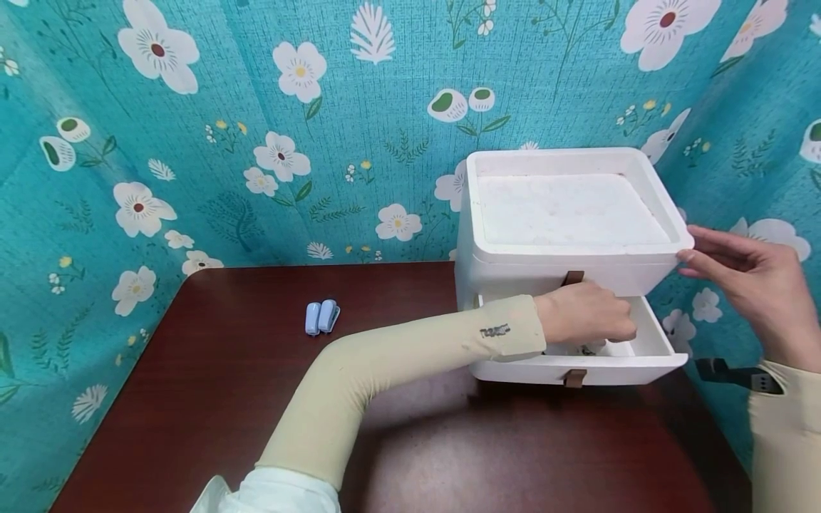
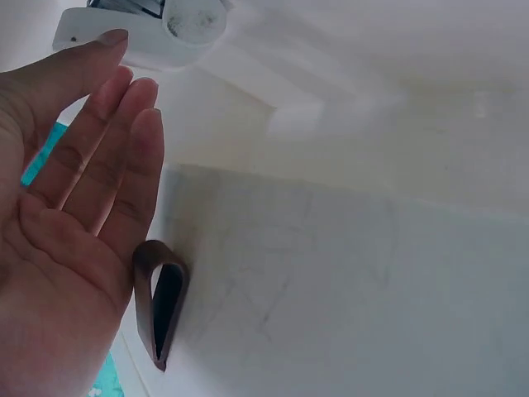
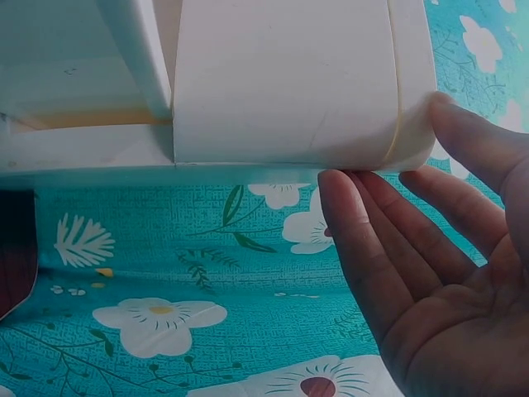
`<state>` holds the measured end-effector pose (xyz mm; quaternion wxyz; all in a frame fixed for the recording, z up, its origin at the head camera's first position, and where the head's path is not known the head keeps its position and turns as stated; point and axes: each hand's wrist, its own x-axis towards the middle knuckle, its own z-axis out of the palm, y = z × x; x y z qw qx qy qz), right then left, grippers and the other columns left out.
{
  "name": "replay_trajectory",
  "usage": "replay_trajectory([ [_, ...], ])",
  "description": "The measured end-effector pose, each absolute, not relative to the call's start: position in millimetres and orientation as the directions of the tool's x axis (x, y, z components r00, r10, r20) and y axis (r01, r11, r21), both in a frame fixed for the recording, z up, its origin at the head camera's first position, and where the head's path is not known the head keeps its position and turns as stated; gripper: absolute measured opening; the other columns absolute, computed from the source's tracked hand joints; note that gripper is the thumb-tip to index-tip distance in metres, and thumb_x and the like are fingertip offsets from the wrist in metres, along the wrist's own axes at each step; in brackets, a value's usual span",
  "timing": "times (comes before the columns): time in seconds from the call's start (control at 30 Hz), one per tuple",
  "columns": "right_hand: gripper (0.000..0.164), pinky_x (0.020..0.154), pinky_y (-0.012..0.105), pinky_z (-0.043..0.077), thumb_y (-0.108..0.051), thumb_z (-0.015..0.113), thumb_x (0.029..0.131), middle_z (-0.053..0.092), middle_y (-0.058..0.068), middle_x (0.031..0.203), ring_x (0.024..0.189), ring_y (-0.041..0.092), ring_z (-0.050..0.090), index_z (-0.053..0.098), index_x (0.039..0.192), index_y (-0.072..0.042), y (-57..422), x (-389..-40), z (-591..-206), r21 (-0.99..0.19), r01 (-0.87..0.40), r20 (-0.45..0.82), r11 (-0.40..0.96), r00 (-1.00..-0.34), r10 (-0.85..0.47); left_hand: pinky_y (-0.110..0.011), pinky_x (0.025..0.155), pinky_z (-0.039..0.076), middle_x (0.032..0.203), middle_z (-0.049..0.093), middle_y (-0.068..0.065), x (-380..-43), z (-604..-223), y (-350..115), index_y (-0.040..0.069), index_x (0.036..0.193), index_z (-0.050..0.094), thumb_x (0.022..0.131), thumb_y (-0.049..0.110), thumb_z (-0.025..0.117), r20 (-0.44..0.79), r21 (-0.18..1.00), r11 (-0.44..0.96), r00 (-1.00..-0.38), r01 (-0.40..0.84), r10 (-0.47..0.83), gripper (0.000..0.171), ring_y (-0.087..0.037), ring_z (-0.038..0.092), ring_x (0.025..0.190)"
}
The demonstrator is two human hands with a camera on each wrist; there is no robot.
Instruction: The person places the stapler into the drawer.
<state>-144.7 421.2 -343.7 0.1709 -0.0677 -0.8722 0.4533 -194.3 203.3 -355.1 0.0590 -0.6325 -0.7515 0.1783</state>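
A white two-drawer box [image 1: 477, 214] stands at the back right of the table, its lower drawer [image 1: 513, 370] pulled out. My left hand [image 1: 584, 313] reaches over that drawer from the left. In the left wrist view its thumb and relaxed fingers are beside a white object [image 2: 149, 37] with a round, speckled end; whether they touch it cannot be told. A brown pull tab [image 2: 145, 289] of the upper drawer is next to the palm. My right hand [image 1: 757, 278] touches the box's front right corner, thumb and nearly straight fingers against it.
Two small light-blue objects, resembling mini staplers [image 1: 312, 318], lie on the dark red table [image 1: 244, 385] at left. A flowered teal curtain [image 1: 224, 192] hangs close behind and beside the box. The box's top is a shallow rimmed tray [image 1: 571, 206].
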Motion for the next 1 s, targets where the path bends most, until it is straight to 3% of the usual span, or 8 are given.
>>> replay_trajectory([
  [0.27,0.053,0.065,0.004,0.048,-0.026,0.069,0.088,0.061,-0.028,0.118,0.082,-0.015,0.064,0.054,0.139,-0.02,421.7,-145.2,-344.1,-0.807,-0.037,0.243,0.59,-0.93,0.275,-0.023,0.074,0.043,0.119,0.065,0.014,-194.9,-345.9,199.8,0.041,0.115,0.063,0.1,0.02,0.049,-0.131,-0.295,0.158,-0.203,0.942,0.97,0.029,-0.007,0.053,0.091],
  [0.47,0.053,0.065,0.004,0.048,-0.025,0.069,0.089,0.061,-0.029,0.118,0.082,-0.015,0.064,0.054,0.139,-0.02,421.5,-145.3,-344.3,-0.805,-0.041,0.247,0.592,-0.93,0.271,-0.02,0.081,0.047,0.132,0.061,0.012,-194.3,-333.8,194.1,0.039,0.127,0.057,0.098,0.026,0.054,-0.118,-0.236,0.161,-0.193,0.958,0.974,0.032,-0.009,0.059,0.105],
  [0.6,0.052,0.065,0.004,0.048,-0.025,0.069,0.089,0.061,-0.029,0.118,0.081,-0.016,0.064,0.054,0.139,-0.02,421.3,-145.6,-344.4,-0.804,-0.037,0.246,0.593,-0.929,0.275,-0.018,0.095,0.044,0.137,0.058,0.015,-193.2,-323.0,191.2,0.041,0.134,0.052,0.096,0.03,0.056,-0.111,-0.221,0.174,-0.202,0.96,0.973,0.04,-0.007,0.058,0.117],
  [0.83,0.052,0.066,0.004,0.048,-0.019,0.069,0.088,0.061,-0.029,0.117,0.082,-0.018,0.063,0.055,0.138,-0.018,419.7,-146.2,-344.5,-0.807,-0.058,0.264,0.587,-0.925,0.272,-0.02,0.107,0.039,0.137,0.058,0.015,-189.9,-302.2,179.4,0.04,0.135,0.053,0.094,0.033,0.059,-0.062,-0.169,0.198,-0.211,0.965,0.975,0.041,-0.006,0.055,0.123],
  [1.0,0.052,0.065,0.004,0.048,-0.02,0.069,0.088,0.061,-0.029,0.118,0.082,-0.019,0.062,0.055,0.138,-0.019,419.2,-146.1,-345.3,-0.806,-0.047,0.262,0.591,-0.923,0.283,-0.018,0.111,0.034,0.138,0.057,0.016,-187.7,-290.5,165.3,0.038,0.134,0.054,0.093,0.034,0.061,-0.034,-0.049,0.223,-0.225,0.974,0.974,0.042,-0.004,0.052,0.127],
])
